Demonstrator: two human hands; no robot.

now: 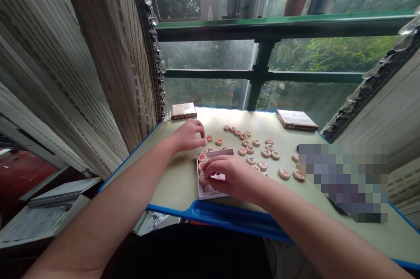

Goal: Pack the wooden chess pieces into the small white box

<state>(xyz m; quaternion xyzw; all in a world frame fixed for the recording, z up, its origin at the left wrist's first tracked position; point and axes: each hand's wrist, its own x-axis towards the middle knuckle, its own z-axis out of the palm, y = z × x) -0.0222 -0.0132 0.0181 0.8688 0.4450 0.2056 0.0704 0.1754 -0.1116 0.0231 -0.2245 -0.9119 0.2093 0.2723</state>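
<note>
Several round wooden chess discs [259,148] with red and dark characters lie scattered on a pale green desk [177,183] with a blue edge. A shallow white box tray [206,189] near the front edge holds a few discs. My right hand [229,176] rests over the tray, fingers curled and pinching a disc [202,177] at the tray's left side. My left hand [188,135] lies on the desk just behind the tray, fingers closed on a disc [204,141].
A small brown box [183,110] sits at the desk's back left and a flat box lid [296,120] at the back right. A blurred patch covers the right of the desk. A window with a green frame is beyond, bead-edged curtains on both sides.
</note>
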